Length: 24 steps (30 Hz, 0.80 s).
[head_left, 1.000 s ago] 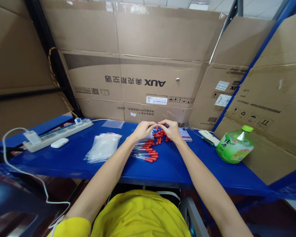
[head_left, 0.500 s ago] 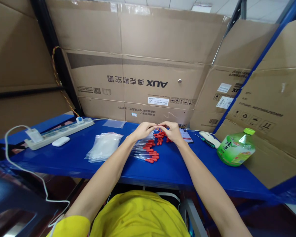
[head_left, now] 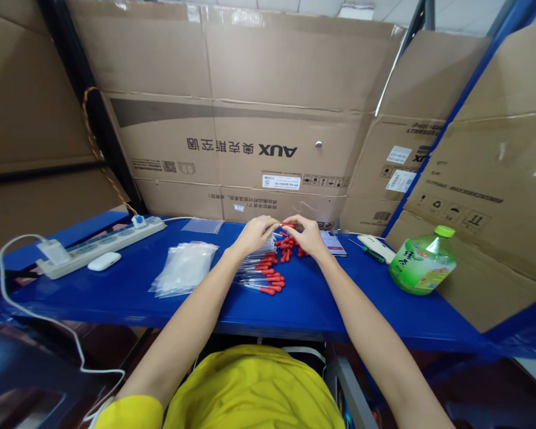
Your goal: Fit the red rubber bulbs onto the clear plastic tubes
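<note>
My left hand (head_left: 255,235) and my right hand (head_left: 308,235) meet over the back of the blue table, fingertips almost touching. Between the right thumb and fingers is a red rubber dropper bulb (head_left: 288,224). The left fingers are pinched together at the bulb's left side; what they hold is too small to make out. Under the hands lies a pile of loose red bulbs (head_left: 286,247). Nearer to me, several clear droppers with red bulbs (head_left: 272,280) lie in a row, bulbs pointing right. Clear tubes (head_left: 268,247) beside the left hand are partly hidden by it.
Clear plastic bags (head_left: 185,269) are stacked to the left, with another flat bag (head_left: 203,226) behind. A power strip (head_left: 102,244) and a white case (head_left: 104,261) lie far left. Rightward are a phone (head_left: 334,243), a white and green tool (head_left: 376,249) and a green bottle (head_left: 423,262).
My fingers have shifted slightly, and the red bulb between them shows more clearly. The whole view has moved a little; the droppers and bags lie as before.
</note>
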### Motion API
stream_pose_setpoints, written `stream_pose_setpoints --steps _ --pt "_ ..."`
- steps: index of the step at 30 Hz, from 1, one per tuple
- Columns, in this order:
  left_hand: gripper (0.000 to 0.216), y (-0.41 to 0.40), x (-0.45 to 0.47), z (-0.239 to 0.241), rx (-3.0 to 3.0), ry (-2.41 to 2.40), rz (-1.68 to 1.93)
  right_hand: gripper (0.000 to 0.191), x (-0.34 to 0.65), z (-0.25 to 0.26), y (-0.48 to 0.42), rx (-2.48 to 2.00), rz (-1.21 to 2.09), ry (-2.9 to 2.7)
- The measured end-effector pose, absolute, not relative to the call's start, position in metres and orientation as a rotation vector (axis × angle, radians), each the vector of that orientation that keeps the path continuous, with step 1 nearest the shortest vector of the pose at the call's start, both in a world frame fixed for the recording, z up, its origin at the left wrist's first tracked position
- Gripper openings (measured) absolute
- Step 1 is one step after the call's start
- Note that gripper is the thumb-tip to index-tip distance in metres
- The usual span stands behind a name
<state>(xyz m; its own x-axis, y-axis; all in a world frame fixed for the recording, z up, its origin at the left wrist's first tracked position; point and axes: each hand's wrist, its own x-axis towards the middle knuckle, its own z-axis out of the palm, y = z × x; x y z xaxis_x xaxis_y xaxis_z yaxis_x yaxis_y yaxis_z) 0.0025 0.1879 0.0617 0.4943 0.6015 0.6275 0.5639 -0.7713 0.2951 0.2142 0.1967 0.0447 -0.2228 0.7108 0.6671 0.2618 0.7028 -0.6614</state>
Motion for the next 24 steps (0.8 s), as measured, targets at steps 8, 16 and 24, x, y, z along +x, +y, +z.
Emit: stream_pose_setpoints --steps 8,16,24 --pt "0.044 0.197 -0.001 0.054 2.511 0.931 1.153 0.038 0.217 0.047 0.197 -0.737 0.678 -1.682" --pt "0.041 0.199 0.0 0.053 2.553 0.911 1.159 0.032 0.221 0.042 0.201 -0.754 0.584 -1.746" --pt "0.04 0.195 0.001 0.056 2.591 0.906 1.131 0.024 0.223 0.042 0.2 -0.774 0.368 -1.857"
